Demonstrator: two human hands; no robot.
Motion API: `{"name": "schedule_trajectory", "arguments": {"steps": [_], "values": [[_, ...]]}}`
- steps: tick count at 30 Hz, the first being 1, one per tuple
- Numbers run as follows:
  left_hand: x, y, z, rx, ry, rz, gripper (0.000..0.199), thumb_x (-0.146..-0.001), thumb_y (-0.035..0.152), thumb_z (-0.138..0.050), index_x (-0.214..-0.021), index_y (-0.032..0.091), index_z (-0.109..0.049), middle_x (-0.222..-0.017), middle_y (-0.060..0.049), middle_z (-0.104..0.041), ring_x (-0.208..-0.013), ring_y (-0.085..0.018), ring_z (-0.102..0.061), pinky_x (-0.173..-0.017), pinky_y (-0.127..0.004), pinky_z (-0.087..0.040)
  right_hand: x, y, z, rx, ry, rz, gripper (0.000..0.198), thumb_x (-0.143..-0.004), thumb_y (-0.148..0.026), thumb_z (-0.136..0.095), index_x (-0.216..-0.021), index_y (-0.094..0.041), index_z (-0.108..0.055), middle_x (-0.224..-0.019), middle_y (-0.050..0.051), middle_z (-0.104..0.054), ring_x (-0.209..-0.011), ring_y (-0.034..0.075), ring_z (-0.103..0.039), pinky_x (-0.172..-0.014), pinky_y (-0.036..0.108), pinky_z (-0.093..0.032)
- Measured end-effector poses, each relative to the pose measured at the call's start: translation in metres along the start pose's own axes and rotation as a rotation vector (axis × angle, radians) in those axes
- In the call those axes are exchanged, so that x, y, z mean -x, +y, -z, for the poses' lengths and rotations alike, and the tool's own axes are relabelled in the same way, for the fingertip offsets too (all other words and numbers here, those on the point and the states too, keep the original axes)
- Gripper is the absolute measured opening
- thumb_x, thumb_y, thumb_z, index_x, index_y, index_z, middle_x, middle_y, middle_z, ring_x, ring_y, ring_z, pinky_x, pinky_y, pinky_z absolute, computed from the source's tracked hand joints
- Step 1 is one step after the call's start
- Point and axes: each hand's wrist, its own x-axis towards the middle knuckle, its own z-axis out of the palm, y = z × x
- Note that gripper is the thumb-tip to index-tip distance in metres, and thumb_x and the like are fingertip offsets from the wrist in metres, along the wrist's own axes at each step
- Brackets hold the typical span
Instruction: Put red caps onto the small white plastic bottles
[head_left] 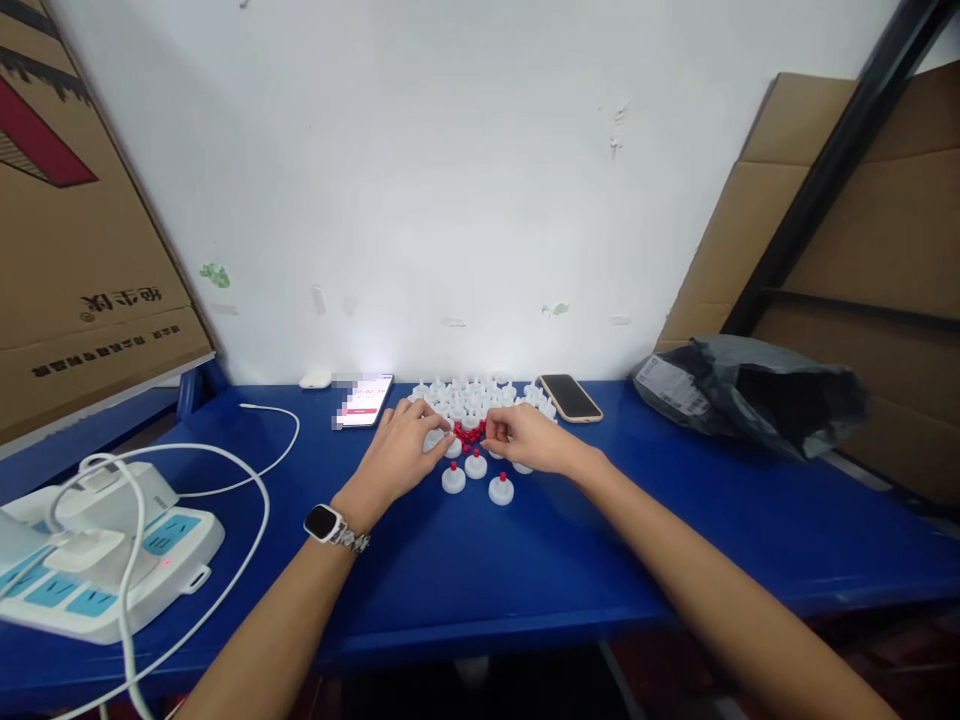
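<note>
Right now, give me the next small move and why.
Perhaps fit one of the loose red tips onto a bare white cap: the right hand is at those tips, the left hand near caps, and three front caps wear red ones.

White caps (pixel 454 450) partly hidden, power strip (pixel 91 602) cut off

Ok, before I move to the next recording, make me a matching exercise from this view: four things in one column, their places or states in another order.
Things
1. red pieces
2. smartwatch
3. power strip
4. grey plastic bag

Places or states
A. worn by the person, screen dark
B. at the right side of the blue table
C. clustered between the left hand and the right hand
D. at the table's left end, among white cables

Pairs: 1-C, 2-A, 3-D, 4-B
</note>
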Motion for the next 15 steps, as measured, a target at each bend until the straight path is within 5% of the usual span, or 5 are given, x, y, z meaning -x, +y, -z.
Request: {"name": "schedule_trajectory", "arguments": {"steps": [8, 15], "values": [[-0.003, 0.005, -0.005, 0.0, -0.003, 0.013, 0.023, -0.093, 0.036, -0.047, -0.091, 0.023, -0.066, -0.097, -0.006, -0.06, -0.096, -0.027, -0.049, -0.083, -0.042, -0.039, -0.01, -0.01, 0.009, 0.157, 0.059, 0.052, 0.016, -0.084, -0.029, -0.057, -0.081, -0.018, -0.068, -0.073, 0.002, -0.066, -0.07, 0.015, -0.057, -0.069, 0.027, -0.036], [0.005, 0.003, 0.009, 0.179, 0.058, 0.038, 0.022, -0.097, 0.035, -0.038, -0.099, 0.022, -0.056, -0.1, -0.006, -0.062, -0.096, -0.024, -0.054, -0.084, -0.038, -0.042, -0.041, -0.019, 0.001, 0.396, -0.214, 0.099, 0.005, -0.072, -0.022, -0.067, -0.072, -0.022, -0.071, -0.07, 0.001, -0.068, -0.075, 0.019, -0.059, -0.085, 0.036, -0.029]]}}
